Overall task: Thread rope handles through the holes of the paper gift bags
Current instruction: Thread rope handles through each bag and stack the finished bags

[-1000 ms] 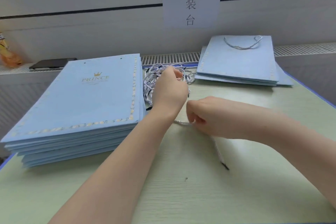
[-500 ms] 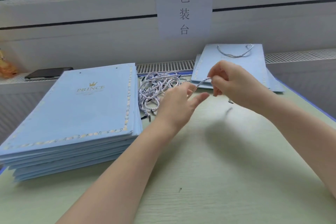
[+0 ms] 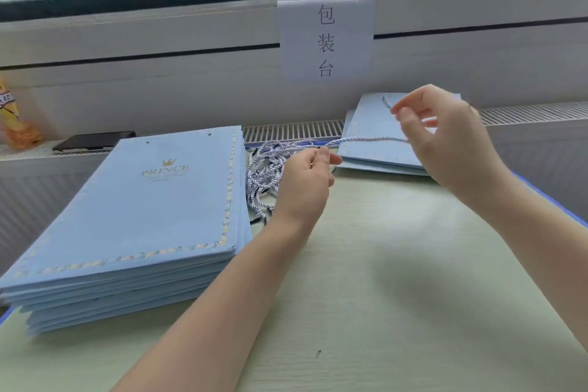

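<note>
Rope handle [image 3: 359,139] stretches level across the middle of the frame, above the counter [image 3: 397,280]. The left hand [image 3: 305,181] pinches its left end, and the right hand [image 3: 445,140] holds its right part with curled fingers. More ropes [image 3: 267,175] lie in a pile behind the left hand, beside the stack of blue bags [image 3: 143,210] at left.
</note>
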